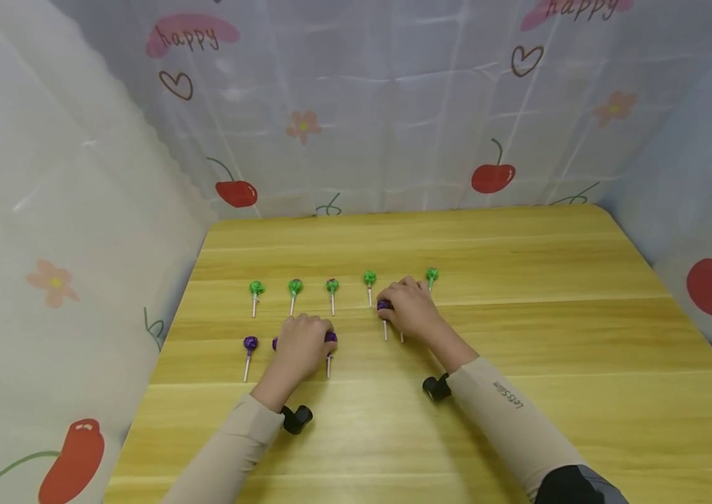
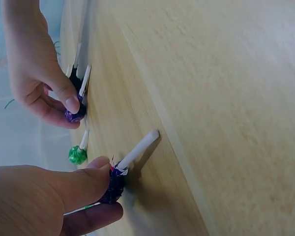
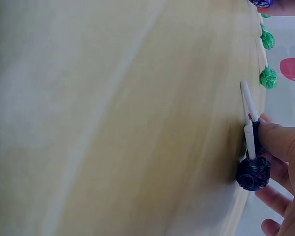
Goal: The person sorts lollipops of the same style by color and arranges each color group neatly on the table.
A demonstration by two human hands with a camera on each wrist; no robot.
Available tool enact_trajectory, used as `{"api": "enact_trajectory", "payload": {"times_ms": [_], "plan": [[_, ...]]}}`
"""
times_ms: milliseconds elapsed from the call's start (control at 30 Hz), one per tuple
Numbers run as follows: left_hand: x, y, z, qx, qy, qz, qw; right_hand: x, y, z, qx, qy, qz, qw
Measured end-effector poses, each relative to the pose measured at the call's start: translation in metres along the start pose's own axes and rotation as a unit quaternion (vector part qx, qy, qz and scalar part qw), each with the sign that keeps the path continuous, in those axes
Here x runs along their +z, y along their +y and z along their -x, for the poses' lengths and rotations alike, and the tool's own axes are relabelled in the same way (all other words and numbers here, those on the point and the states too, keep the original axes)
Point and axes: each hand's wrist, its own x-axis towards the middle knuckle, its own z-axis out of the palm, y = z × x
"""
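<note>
My left hand (image 1: pixel 303 343) pinches the wrapped head of a purple lollipop (image 2: pixel 114 187) between thumb and finger, its white stick pointing toward me. Another purple lollipop (image 1: pixel 275 344) is mostly hidden behind that hand. Farther left, a third purple lollipop (image 1: pixel 250 343) lies on the table. To the right, my right hand (image 1: pixel 412 308) holds a purple lollipop (image 1: pixel 384 306) by its head, under the thumb. Close beside it is one more purple lollipop (image 3: pixel 253 173), near the curled fingers; whether the hand also grips this one I cannot tell.
Beyond the hands runs a row of several green lollipops, from the leftmost (image 1: pixel 257 288) to the rightmost (image 1: pixel 433 274). They lie on a yellow wood-grain table (image 1: pixel 519 434). A printed curtain (image 1: pixel 387 126) hangs along the table's back and sides.
</note>
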Motion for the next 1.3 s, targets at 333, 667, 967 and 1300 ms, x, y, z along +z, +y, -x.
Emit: {"api": "enact_trajectory", "payload": {"times_ms": [333, 667, 967, 1300], "plan": [[0.003, 0.001, 0.001, -0.010, 0.004, 0.005, 0.9999, -0.008, -0.016, 0.009, -0.017, 0.023, -0.006, 1.000], [0.005, 0.002, 0.000, -0.009, 0.009, 0.002, 0.9999, 0.001, -0.037, 0.026, -0.062, -0.010, 0.017, 0.998], [0.004, 0.003, 0.000, -0.011, 0.006, -0.002, 0.9999, 0.010, -0.038, 0.032, -0.078, -0.012, 0.024, 0.997], [0.005, 0.004, 0.000, -0.017, 0.008, 0.006, 0.9998, -0.004, -0.012, 0.026, -0.020, 0.052, 0.024, 0.998]]}}
